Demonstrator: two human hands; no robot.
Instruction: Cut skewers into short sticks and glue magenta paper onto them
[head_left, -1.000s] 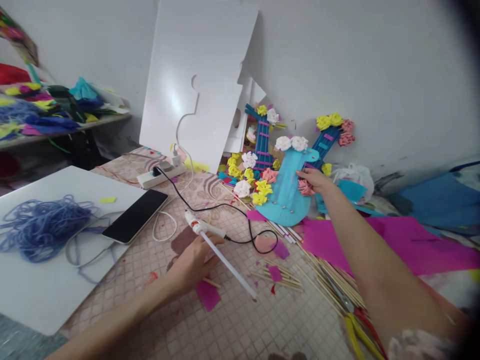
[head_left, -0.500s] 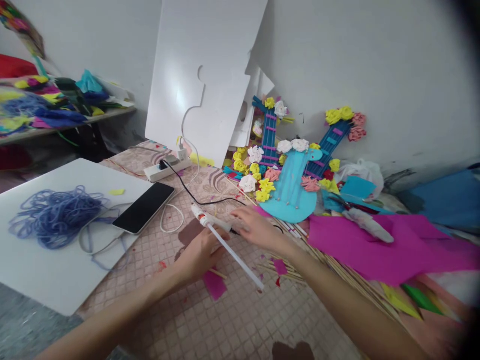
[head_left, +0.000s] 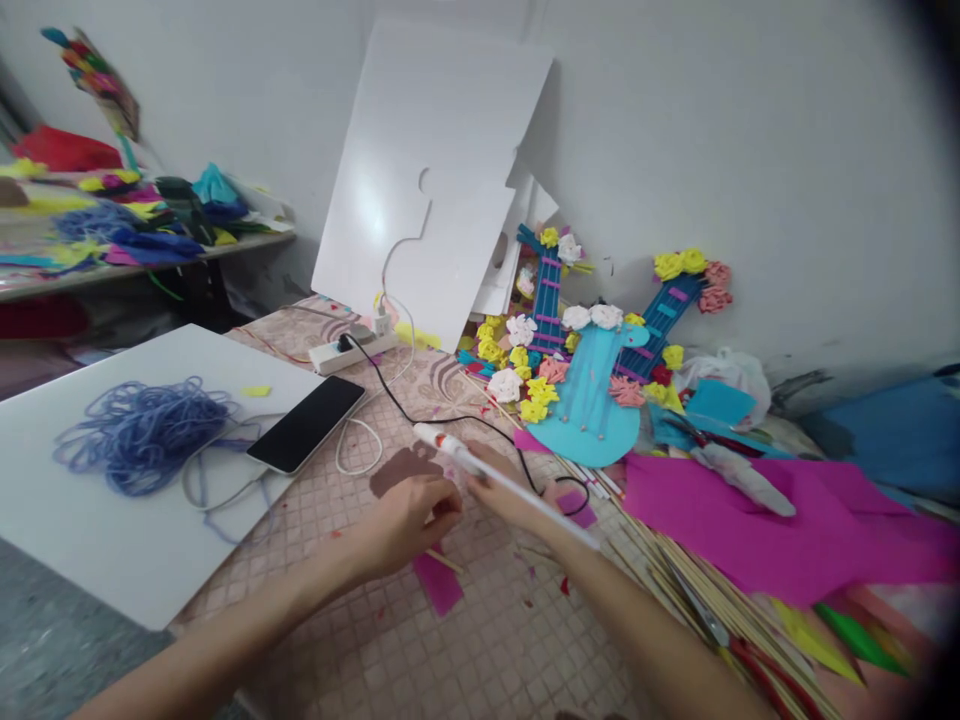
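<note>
My right hand (head_left: 506,490) is closed around the handle of a white glue gun (head_left: 442,440) with an orange part. Its nozzle points away to the upper left. A long whitish glue stick (head_left: 544,512) sticks out of the back and passes over my right wrist. Just left of the gun, my left hand (head_left: 420,515) has its fingers curled together; whether anything is between them is hidden. Beneath that hand, a thin wooden stick (head_left: 448,562) and a magenta paper piece (head_left: 437,585) lie on the patterned tablecloth (head_left: 360,640).
A white board (head_left: 82,540) bears blue yarn (head_left: 150,435) and a phone (head_left: 307,425). A power strip (head_left: 352,352) with cables sits behind. Blue paper guitars (head_left: 592,400) with paper flowers lean at the wall. Magenta paper (head_left: 750,520), wooden sticks (head_left: 675,560) and red-handled scissors (head_left: 750,655) lie at right.
The glue gun has passed from my left hand to my right hand. My left hand has come away from it with curled fingers. The view has shifted slightly, bringing the scissors into sight.
</note>
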